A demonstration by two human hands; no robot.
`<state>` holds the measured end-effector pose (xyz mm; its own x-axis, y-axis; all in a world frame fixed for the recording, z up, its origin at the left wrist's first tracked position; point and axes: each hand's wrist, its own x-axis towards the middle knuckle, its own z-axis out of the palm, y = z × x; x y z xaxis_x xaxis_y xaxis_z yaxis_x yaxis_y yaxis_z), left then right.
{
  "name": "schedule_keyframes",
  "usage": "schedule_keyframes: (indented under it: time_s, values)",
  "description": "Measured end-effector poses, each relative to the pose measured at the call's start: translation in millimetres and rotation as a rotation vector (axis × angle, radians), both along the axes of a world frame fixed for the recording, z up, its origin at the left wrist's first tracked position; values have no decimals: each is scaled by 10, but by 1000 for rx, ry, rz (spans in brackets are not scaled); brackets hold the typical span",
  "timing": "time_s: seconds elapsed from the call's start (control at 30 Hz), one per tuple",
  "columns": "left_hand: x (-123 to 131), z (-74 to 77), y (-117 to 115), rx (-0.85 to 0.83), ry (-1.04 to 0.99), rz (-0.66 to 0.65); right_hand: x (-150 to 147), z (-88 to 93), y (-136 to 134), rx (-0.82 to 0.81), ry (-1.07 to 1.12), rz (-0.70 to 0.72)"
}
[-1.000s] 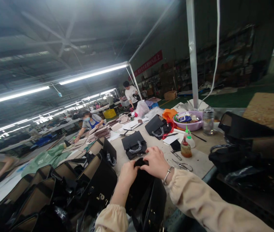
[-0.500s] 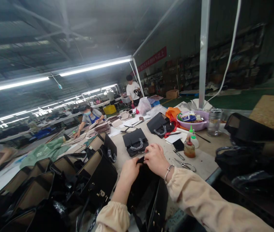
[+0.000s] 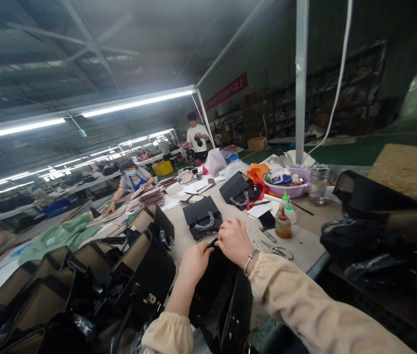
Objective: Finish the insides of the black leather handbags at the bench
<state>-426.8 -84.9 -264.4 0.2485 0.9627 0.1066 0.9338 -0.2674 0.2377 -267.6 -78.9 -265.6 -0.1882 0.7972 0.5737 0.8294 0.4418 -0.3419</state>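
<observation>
While the black bag (image 3: 236,307) gapes below, left hand (image 3: 194,263) and right hand (image 3: 235,239) pinch its edge, apparently steadying it.

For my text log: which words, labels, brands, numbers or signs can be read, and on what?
"%以上": right end of the red banner; its other characters are too blurred to be sure.
Blue-white packet in the purple basin: printing too small to read.
No other text is legible.
</observation>
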Motion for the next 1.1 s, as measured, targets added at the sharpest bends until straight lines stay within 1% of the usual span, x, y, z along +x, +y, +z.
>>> schedule_keyframes:
  time_s: [0.27, 0.43, 0.53, 0.7, 0.8, 0.87, 0.97, 1.03, 1.1]
  values:
    - [23, -2, -32, 35, 55, 30, 9, 66, -40, -39, -43, -40]
    - [47, 17, -41, 12, 45, 29, -9, 76, -41, -153, -142, -53]
    - [63, 17, -45, 10, 66, 44, -3, 80, -35, -210, -159, -76]
    - [94, 42, -70, -16, 75, 49, 24, 90, -10, -196, -134, -100]
    - [138, 90, -65, 9, 78, 35, 16, 98, -4, -193, -139, -86]
    - [180, 132, -44, 14, 128, 40, 11, 108, -7, -206, -133, -80]
    - [238, 174, 7, 9, 187, 40, 50, 132, -28, -235, -51, -39]
    - [263, 171, 40, 10, 175, 41, 117, 138, -73, -240, 72, 39]
    - [279, 145, 63, 10, 157, 60, 205, 118, -173, -201, 235, 98]
